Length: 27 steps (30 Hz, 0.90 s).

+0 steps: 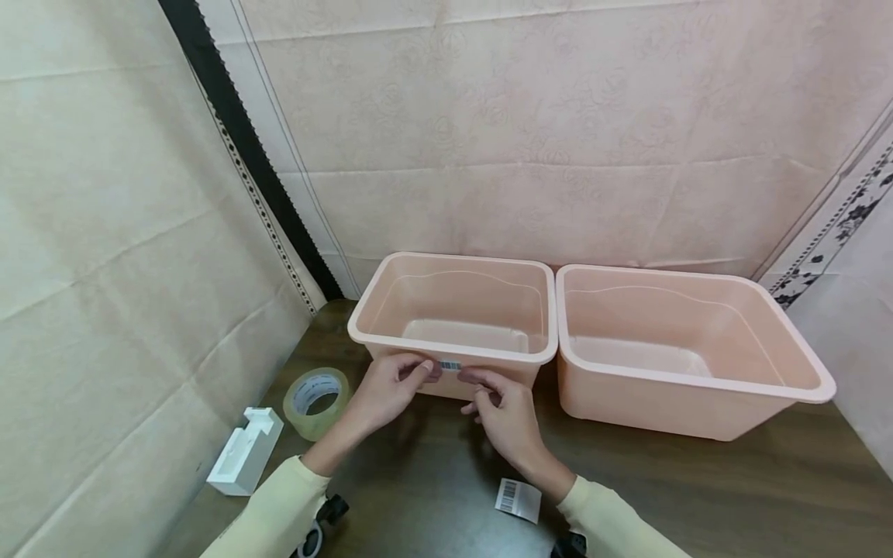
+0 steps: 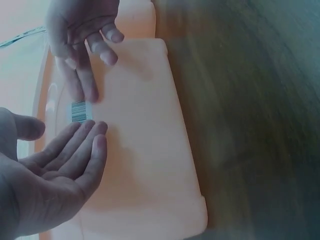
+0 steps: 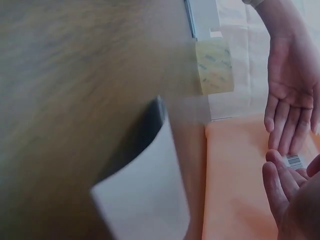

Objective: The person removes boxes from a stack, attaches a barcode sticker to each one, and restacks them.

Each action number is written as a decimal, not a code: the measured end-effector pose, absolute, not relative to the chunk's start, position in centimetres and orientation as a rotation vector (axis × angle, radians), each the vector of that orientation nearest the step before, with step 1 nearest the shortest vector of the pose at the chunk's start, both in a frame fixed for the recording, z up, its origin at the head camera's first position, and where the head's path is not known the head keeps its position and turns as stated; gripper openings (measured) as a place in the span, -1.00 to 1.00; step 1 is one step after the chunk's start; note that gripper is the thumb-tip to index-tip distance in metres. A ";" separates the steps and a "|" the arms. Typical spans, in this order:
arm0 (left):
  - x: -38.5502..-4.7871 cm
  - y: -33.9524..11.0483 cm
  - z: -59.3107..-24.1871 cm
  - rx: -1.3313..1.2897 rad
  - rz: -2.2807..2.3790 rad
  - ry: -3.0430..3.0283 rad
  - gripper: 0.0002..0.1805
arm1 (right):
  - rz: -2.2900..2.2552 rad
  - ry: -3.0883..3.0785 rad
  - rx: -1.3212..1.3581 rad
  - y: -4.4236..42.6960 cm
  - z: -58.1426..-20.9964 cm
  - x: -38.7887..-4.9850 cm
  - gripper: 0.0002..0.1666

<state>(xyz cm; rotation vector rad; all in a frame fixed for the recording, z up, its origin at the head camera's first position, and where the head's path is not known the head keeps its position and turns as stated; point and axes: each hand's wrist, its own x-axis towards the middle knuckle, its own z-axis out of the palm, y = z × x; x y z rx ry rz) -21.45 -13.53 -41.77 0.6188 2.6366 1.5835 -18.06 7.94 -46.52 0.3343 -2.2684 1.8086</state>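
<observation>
A barcode sticker (image 1: 449, 365) lies on the front wall of the left pink plastic bin (image 1: 446, 385), just under its rim. On the sticker's left side my left hand (image 1: 393, 387) has its fingertips against the bin. My right hand (image 1: 505, 418) reaches in from the other side, fingertips at the sticker's right edge. The left wrist view shows the sticker (image 2: 79, 111) between both hands' fingertips, with the left fingers (image 2: 90, 162) extended and slightly bent. In the right wrist view the left palm (image 3: 292, 82) faces the camera. Neither hand grips anything.
A second pink bin (image 1: 649, 403) stands close against the first on the right. To the left are a tape roll (image 1: 307, 422) and a white block-shaped object (image 1: 244, 457). A curled label sheet with a barcode (image 1: 518, 501) lies on the wooden table (image 1: 412, 496) near my right wrist.
</observation>
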 end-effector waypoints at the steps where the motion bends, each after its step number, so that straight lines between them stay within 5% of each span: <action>1: -21.5 -13.5 -41.7 0.647 1.580 2.606 -0.74 | 1.811 -2.271 0.342 7.8 -46.5 -18.1 -0.58; 14: -21.1 -14.3 -41.7 0.757 1.379 2.604 -0.72 | 1.715 -2.375 0.320 10.7 -47.0 -16.5 -0.68; 22: -19.4 -11.4 -42.7 1.114 0.871 2.569 -0.78 | 0.994 -2.846 0.388 14.9 -47.0 -14.1 -0.85; 27: -17.4 -8.2 -44.1 1.319 0.562 2.495 -0.74 | 0.611 -3.105 0.581 15.8 -46.8 -12.0 -0.47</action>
